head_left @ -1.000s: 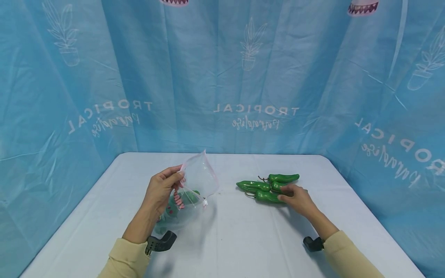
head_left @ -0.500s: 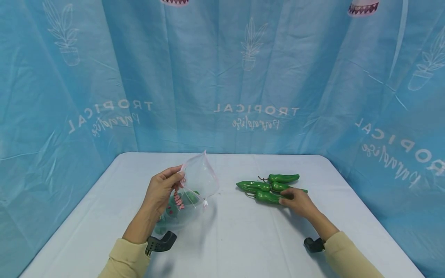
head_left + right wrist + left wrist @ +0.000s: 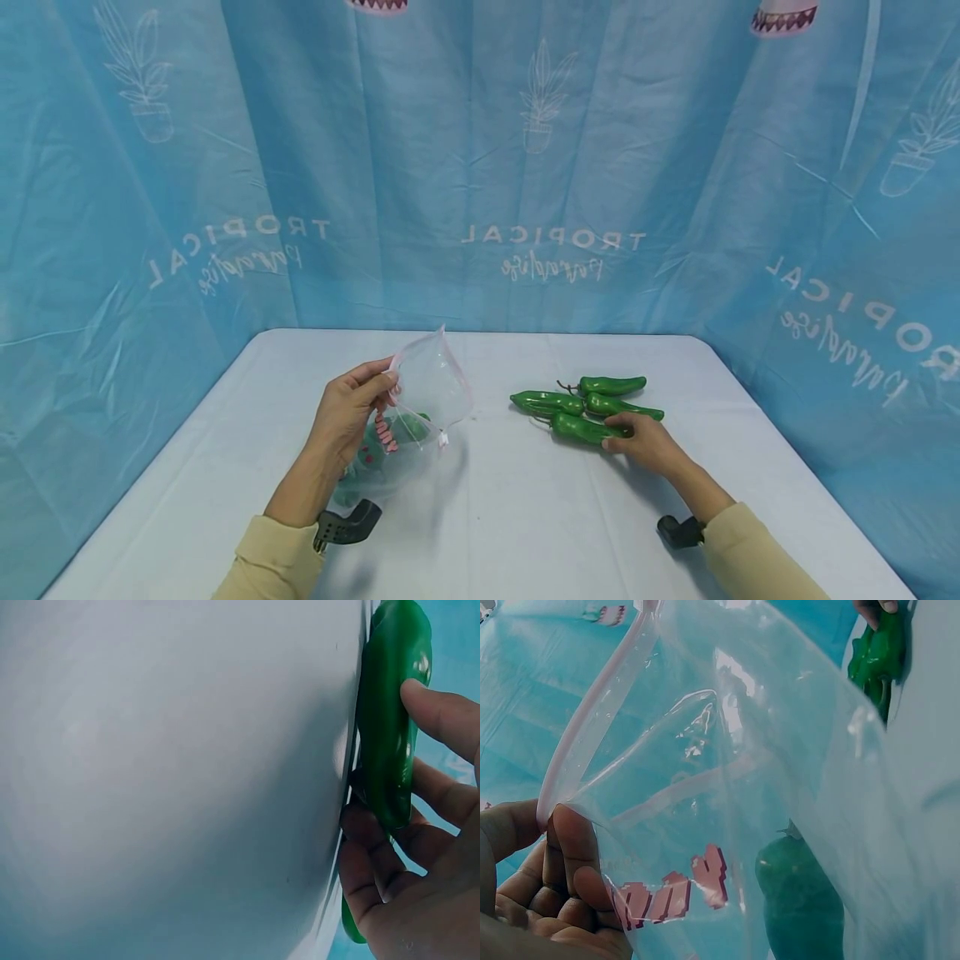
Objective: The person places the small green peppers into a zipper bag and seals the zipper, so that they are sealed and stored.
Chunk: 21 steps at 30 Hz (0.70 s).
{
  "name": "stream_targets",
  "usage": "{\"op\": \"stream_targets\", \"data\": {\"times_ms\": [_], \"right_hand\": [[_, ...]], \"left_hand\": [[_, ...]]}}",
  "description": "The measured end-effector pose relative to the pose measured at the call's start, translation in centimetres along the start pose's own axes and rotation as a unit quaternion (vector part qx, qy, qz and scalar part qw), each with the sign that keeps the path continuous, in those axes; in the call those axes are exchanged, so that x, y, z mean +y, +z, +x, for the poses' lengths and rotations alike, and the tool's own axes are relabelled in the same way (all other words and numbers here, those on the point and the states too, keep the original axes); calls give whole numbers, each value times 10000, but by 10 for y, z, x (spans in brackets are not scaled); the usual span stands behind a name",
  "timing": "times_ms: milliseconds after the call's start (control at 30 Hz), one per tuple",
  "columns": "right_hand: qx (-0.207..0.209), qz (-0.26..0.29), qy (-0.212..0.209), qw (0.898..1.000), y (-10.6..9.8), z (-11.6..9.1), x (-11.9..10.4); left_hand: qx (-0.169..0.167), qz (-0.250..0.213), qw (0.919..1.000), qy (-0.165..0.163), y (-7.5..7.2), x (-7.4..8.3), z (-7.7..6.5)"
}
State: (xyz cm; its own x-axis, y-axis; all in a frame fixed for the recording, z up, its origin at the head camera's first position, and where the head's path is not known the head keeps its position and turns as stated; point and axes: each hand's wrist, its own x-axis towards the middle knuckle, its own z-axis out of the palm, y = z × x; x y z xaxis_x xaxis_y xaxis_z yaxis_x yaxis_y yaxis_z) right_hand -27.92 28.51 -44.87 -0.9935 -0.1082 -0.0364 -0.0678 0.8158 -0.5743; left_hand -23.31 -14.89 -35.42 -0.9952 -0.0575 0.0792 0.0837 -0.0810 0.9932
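My left hand (image 3: 348,408) pinches the rim of a clear zip-top bag (image 3: 433,379) between thumb and fingers, its mouth gaping to the right. Inside, a green pepper (image 3: 802,907) shows through the plastic, with pink print (image 3: 671,896) on the film. On the right, my right hand (image 3: 647,443) holds the tapered end of the nearest green chili pepper (image 3: 576,428) between thumb and fingers. The right wrist view shows the thumb on one side of this pepper (image 3: 391,712) and fingers behind it, close over the white table.
Three other green peppers lie just beyond: one on the left (image 3: 547,403), one in the middle (image 3: 618,406) and one at the back (image 3: 613,385). They rest on a white-covered table (image 3: 517,517), with a blue printed curtain (image 3: 420,183) around its back and sides.
My right hand has shifted slightly toward me, and the nearest pepper has moved a little away from the others with it. The left hand and bag have stayed in place.
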Motion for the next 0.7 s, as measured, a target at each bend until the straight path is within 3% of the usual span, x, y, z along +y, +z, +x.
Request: {"op": "stream_targets", "data": {"times_ms": [700], "right_hand": [[-7, 219, -49, 9997, 3, -3, 2]], "left_hand": [[-16, 30, 10000, 81, 0, -2, 0]]}}
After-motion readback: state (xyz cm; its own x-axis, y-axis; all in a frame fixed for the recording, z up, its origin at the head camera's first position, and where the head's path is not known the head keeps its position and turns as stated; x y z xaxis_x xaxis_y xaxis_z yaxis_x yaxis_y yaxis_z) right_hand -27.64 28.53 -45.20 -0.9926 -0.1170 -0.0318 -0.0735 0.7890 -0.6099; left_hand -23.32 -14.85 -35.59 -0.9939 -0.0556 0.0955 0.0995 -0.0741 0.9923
